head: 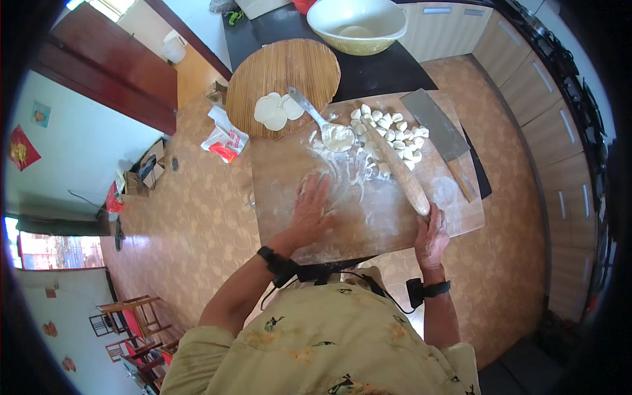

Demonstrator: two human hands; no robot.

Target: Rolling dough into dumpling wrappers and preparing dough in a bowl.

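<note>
My left hand [312, 210] lies palm down and spread on the floured wooden board [281, 173]; whatever may be under its palm is hidden. At the board's near right, my right hand [432, 236] grips the near end of a wooden rolling pin [401, 170]. The pin slants away to the upper left, its far end over a cluster of small dough pieces [397, 136]. A metal ladle [338, 137] holding flour rests ahead of my left hand, its handle over a round slatted tray [296, 64]. Thin round dough wrappers [271, 112] lie overlapping on that tray.
A cleaver [437, 123] with a wooden handle lies along the board's right side. Beyond the board, a large bowl [358, 29] holding dough stands on the black countertop [375, 69]. A plastic bag [226, 133] is at the tray's left. Cabinets [548, 98] line the right.
</note>
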